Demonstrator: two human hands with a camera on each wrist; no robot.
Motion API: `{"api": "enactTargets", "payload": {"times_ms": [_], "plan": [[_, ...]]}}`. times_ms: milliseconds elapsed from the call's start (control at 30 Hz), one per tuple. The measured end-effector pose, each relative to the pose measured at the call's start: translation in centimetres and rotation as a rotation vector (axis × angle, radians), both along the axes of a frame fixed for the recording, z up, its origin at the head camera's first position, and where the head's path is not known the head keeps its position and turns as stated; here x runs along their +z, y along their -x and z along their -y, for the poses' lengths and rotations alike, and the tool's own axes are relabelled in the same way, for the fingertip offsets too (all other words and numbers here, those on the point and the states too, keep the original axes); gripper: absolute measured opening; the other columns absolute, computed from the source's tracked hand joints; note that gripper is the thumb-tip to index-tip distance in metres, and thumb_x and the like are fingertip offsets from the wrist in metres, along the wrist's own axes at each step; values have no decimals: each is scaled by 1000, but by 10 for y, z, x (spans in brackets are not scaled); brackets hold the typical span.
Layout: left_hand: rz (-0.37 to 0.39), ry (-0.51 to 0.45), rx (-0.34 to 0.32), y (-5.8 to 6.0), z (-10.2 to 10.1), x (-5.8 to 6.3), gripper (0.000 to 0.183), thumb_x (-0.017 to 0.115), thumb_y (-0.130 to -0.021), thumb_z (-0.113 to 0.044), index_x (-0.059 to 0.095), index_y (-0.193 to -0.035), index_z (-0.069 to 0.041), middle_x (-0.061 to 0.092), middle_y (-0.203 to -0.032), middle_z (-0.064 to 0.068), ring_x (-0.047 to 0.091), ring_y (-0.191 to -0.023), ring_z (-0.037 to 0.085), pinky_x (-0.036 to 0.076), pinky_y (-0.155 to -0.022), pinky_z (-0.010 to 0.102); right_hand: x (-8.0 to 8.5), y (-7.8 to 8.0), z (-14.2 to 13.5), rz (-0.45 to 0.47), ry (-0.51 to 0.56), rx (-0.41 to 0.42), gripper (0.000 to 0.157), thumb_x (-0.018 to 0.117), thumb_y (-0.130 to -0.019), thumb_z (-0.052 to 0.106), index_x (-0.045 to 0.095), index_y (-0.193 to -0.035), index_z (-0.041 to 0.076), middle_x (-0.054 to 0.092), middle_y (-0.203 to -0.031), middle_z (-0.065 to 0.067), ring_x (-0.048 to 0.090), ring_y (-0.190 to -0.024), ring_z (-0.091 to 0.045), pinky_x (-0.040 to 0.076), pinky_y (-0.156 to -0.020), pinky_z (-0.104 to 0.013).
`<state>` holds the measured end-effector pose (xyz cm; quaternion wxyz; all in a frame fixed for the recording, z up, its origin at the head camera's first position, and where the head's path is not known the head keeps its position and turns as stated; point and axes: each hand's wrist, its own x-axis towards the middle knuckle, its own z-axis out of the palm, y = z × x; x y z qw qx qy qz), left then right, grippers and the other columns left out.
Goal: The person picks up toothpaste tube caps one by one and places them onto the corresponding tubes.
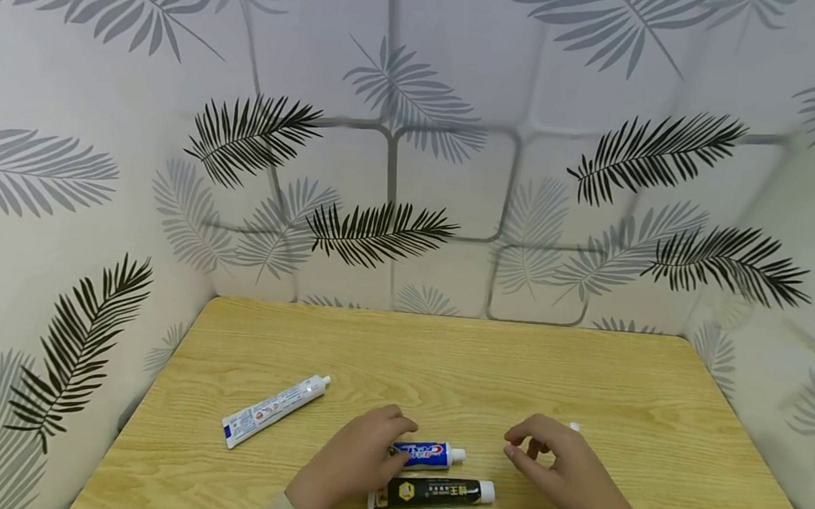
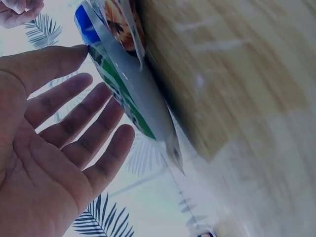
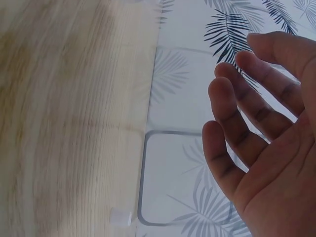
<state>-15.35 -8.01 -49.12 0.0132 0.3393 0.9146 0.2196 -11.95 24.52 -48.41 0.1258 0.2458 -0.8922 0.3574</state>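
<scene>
My left hand (image 1: 358, 452) is at the left end of a blue toothpaste tube (image 1: 429, 455) with a white cap. In the left wrist view its fingers (image 2: 101, 163) are spread and nearly straight beside the tube, the thumb tip at the tube's blue part. Whether they touch it is hard to tell. Just nearer lies a black toothpaste tube (image 1: 436, 493), white cap to the right, its left end partly behind the hand. To the right, my right hand (image 1: 563, 466) hovers over the table, fingers loosely bent, holding nothing.
A white toothpaste tube (image 1: 276, 411) lies slanted at the left, its narrow nozzle pointing to the back right. Beyond the right hand sits a small white cap (image 3: 121, 217) on the wooden table (image 1: 443, 359). Leaf-patterned walls (image 1: 442, 273) bound the table's back and sides.
</scene>
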Motion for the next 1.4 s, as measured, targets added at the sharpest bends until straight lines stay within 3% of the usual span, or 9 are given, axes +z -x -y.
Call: {"api": "enactTargets", "payload": {"times_ms": [400,600,767,933,1200,1400], "plan": [[-58,-56,59,6,31,-3,33,75,-98,-15,73,-129,-4,72,-118,8,70,-107,19,60,-94,38,-6,9,-16,2,-24,-66,15,78,-98,16,74,-102,30,70,-99,21,58,-77,3,54,-73,-30],[-37,-78,121,9,50,-4,33,76,-97,-14,73,-128,-4,71,-119,8,70,-108,22,60,-94,41,-9,11,-27,24,-46,-119,12,78,-97,14,75,-103,24,71,-98,18,58,-77,3,54,-72,-29],[-128,-93,171,10,63,-4,31,81,-92,-11,76,-122,-4,72,-113,8,69,-102,21,60,-90,42,-10,15,-38,58,-81,-195,5,76,-99,19,77,-104,21,72,-100,14,58,-76,3,55,-73,-31],[-193,-85,240,13,75,-7,30,85,-89,-10,77,-118,-3,72,-108,8,67,-97,23,59,-84,43,-13,21,-48,94,-116,-270,8,77,-100,24,78,-105,19,73,-102,9,59,-77,0,52,-68,-27],[-203,-64,328,20,93,-6,36,86,-88,-11,76,-122,-2,70,-112,10,66,-98,26,57,-84,44,-14,27,-61,213,-213,-353,18,77,-99,29,77,-111,17,73,-110,2,58,-78,-6,47,-62,-29],[-164,-64,382,21,103,-4,40,86,-88,-12,75,-125,-2,69,-112,10,66,-100,28,58,-88,46,-16,29,-68,258,-246,-369,19,77,-98,30,76,-111,16,71,-109,-1,60,-79,-10,47,-60,-32]]}}
